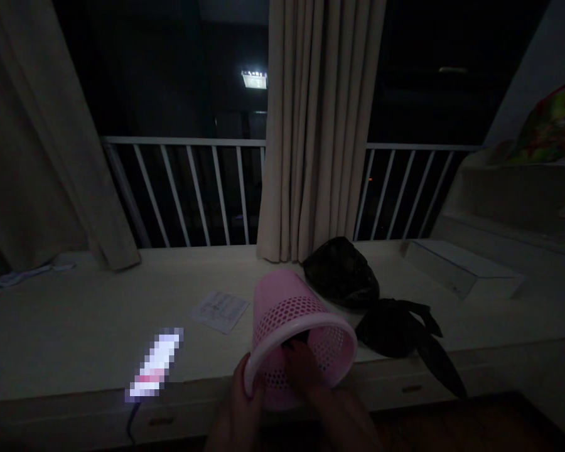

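A pink perforated plastic basket (282, 307) lies tipped on its side at the front edge of the pale ledge (75, 326), its open mouth facing me. My left hand (238, 408) grips the basket's rim at the lower left. My right hand (306, 370) reaches inside the mouth, and its fingertips touch something dark that I cannot make out. Two black plastic bags lie just right of the basket: one bunched bag (341, 273) behind it and one flatter bag (400, 329) with loose handles trailing over the edge.
A paper slip (220, 310) lies left of the basket. A lit, blurred screen (154, 365) rests near the front edge. A white flat box (461, 269) sits at the right. Beige curtains (311, 125) hang before a railed dark window. Colourful packaging (553, 122) sits on a shelf.
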Tool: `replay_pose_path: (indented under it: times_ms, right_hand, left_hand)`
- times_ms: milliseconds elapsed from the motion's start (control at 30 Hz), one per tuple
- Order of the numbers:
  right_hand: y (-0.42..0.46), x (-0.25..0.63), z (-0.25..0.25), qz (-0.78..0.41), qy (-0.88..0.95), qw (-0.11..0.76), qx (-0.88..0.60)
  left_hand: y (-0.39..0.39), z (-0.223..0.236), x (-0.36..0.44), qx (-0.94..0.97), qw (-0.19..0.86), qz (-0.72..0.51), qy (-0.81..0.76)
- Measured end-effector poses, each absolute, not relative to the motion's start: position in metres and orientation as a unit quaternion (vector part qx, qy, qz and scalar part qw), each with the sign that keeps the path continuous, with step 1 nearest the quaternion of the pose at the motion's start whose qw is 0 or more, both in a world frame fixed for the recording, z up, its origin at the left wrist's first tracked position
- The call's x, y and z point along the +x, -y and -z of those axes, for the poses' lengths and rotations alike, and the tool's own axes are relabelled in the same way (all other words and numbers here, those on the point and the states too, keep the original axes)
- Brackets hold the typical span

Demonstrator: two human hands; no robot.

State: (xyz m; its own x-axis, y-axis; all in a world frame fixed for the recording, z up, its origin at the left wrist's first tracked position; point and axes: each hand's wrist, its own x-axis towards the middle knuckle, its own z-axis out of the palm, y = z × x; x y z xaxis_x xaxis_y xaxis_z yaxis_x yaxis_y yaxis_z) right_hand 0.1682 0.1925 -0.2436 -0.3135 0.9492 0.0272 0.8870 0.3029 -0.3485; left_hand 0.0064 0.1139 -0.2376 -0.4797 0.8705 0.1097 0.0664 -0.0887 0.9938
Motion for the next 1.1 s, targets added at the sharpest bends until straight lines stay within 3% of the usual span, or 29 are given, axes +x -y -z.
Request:
replay_pose_path:
  times_ms: [700,1100]
  right_hand:
    - [-0.2,0.176,0.277,-0.07,0.803,0.146,-0.574]
    - [-0.206,0.177,0.286,-0.112,0.795,0.163,-0.573]
  left_hand:
    - [-0.124,0.236,0.01,0.337,0.306,-0.651,-0.607]
    - [-0.123,0.234,0.004,0.345,0.325,-0.644,-0.6]
